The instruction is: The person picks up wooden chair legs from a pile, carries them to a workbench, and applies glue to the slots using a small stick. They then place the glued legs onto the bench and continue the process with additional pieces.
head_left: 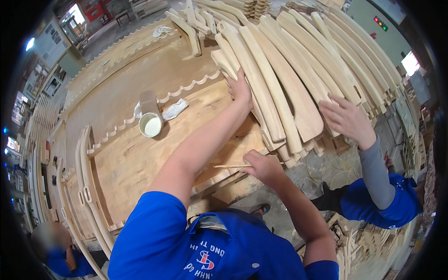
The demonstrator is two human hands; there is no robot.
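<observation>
Left hand flat on curved wooden slats mid-frame; right hand fingers pinch a thin stick, best kept steady

My left hand presses flat on a pale curved wooden slat, one of a fanned stack running from 12 to 3 o'clock, lower ends overhanging the bench edge. My right hand pinches a thin wooden stick, level, pointing to 9 o'clock, just below the slat ends.

Left hand presses curved slats; right hand holds stick.
</observation>
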